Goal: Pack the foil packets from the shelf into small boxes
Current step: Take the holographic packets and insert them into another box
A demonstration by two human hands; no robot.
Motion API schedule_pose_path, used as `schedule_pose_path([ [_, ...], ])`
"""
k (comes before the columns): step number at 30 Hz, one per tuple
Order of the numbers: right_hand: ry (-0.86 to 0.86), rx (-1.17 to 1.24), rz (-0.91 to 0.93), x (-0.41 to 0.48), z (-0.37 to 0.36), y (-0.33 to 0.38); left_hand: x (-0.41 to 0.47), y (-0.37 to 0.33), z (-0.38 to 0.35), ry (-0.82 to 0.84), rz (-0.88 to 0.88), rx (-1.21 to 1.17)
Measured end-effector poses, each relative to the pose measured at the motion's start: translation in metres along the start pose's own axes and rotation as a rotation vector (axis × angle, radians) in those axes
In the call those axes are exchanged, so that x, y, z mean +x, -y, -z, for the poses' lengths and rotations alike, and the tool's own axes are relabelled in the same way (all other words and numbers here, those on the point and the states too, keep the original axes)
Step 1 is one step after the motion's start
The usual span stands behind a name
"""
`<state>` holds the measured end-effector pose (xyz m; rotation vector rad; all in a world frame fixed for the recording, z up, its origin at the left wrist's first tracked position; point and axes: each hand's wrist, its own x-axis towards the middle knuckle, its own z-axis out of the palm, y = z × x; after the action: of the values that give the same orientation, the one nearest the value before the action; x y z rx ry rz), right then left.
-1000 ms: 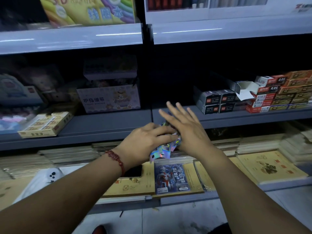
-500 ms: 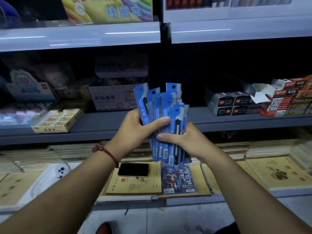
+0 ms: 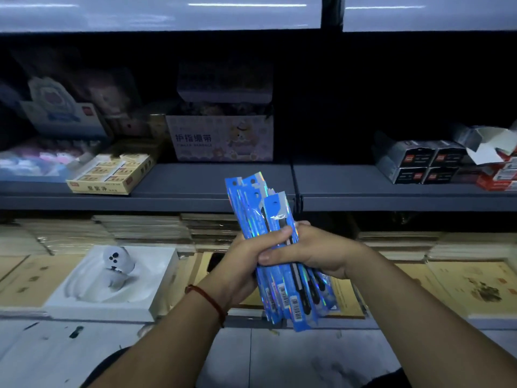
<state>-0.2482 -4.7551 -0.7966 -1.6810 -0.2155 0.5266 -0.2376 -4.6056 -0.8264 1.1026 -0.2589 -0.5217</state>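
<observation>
Dim shop aisle, grey metal shelf (image 3: 212, 189) across the middle, stock above and below it. Both hands are near the camera, in front of the shelf edge.

Task thing: foil packets (image 3: 260, 211), a thick bundle of long blue holographic sleeves, each seemingly with a dark pen inside. The bundle stands roughly upright and tilted a bit left at the top. It is off the shelf, in the air, held between both hands.

- left hand (image 3: 240, 261): fingers curled round the left side of the bundle, thumb laid across the front. Firm grip. Red cord bracelet (image 3: 209, 301) on the wrist.
- right hand (image 3: 316, 253): wrapped round the right side, fingertips hooked over the far edge, thumb pressing on the front just below the left thumb. The hands touch each other.

Packet tops are uneven and the bottoms fan out a little, so the stack is not squared.

Progress, my read: early to middle. The pickup looks done for this batch, since the packets are gathered in hand. No packet is visibly inside any box. Far right on the shelf sit stacked dark small boxes (image 3: 416, 163), closed; cannot tell if any hold packets. Beside them is an open box (image 3: 486, 144) with its flaps up, interior not readable. It is well apart from the hands.

Left to do, likely: square the bundle, carry it right, slide packets into a box, close the flaps, repeat.

Other stuff: yellow eraser tray (image 3: 112, 175) far left on the shelf, pastel carton (image 3: 223, 138) in the middle, white moulded tray (image 3: 112, 278) and notebooks (image 3: 470, 287) on the lower level.
</observation>
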Motion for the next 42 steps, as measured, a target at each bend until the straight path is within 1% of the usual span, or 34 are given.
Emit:
schedule_pose_path([
  [3,-0.003,0.067,-0.041,0.005,-0.002,0.004,0.005,-0.008,0.003,-0.073,-0.029,-0.016],
  [6,-0.077,0.081,-0.088,0.010,-0.001,0.008,0.014,-0.022,0.008,-0.170,-0.059,-0.185],
  [9,-0.123,0.159,-0.114,0.017,-0.005,0.009,0.023,-0.028,0.021,-0.194,-0.107,-0.303],
  [11,-0.186,0.275,-0.120,0.025,-0.012,0.010,0.028,-0.031,0.029,-0.187,-0.159,-0.330],
  [14,-0.293,0.512,-0.081,0.040,-0.024,0.012,0.027,-0.039,0.030,-0.183,-0.240,-0.456],
  [17,-0.340,0.756,-0.078,0.046,-0.033,0.016,0.025,-0.046,0.035,-0.289,-0.370,-0.571],
  [21,-0.386,0.964,-0.096,0.053,-0.041,0.018,0.026,-0.043,0.038,-0.364,-0.440,-0.564],
  [23,-0.427,1.023,-0.091,0.061,-0.046,0.016,0.026,-0.040,0.031,-0.369,-0.457,-0.535],
  [25,-0.502,1.004,-0.096,0.066,-0.050,0.016,0.025,-0.036,0.023,-0.364,-0.451,-0.495],
  [28,-0.600,0.905,-0.101,0.071,-0.054,0.013,0.021,-0.032,0.013,-0.347,-0.404,-0.393],
  [30,-0.607,0.905,-0.078,0.072,-0.056,0.013,0.021,-0.033,0.009,-0.333,-0.421,-0.302],
  [32,-0.584,0.905,-0.056,0.073,-0.053,0.018,0.025,-0.042,0.010,-0.356,-0.455,-0.234],
  [34,-0.586,0.782,-0.027,0.073,-0.050,0.025,0.034,-0.057,0.016,-0.398,-0.520,-0.176],
  [36,-0.674,0.518,0.064,0.076,-0.046,0.030,0.043,-0.076,0.023,-0.436,-0.599,-0.076],
  [38,-0.805,0.196,0.244,0.079,-0.038,0.032,0.053,-0.095,0.031,-0.443,-0.688,0.025],
  [39,-0.836,0.101,0.339,0.082,-0.034,0.032,0.059,-0.102,0.035,-0.438,-0.721,0.067],
  [40,-0.832,0.068,0.427,0.083,-0.030,0.034,0.064,-0.106,0.039,-0.438,-0.745,0.106],
  [42,-0.777,0.079,0.553,0.084,-0.023,0.038,0.075,-0.108,0.045,-0.449,-0.767,0.176],
])
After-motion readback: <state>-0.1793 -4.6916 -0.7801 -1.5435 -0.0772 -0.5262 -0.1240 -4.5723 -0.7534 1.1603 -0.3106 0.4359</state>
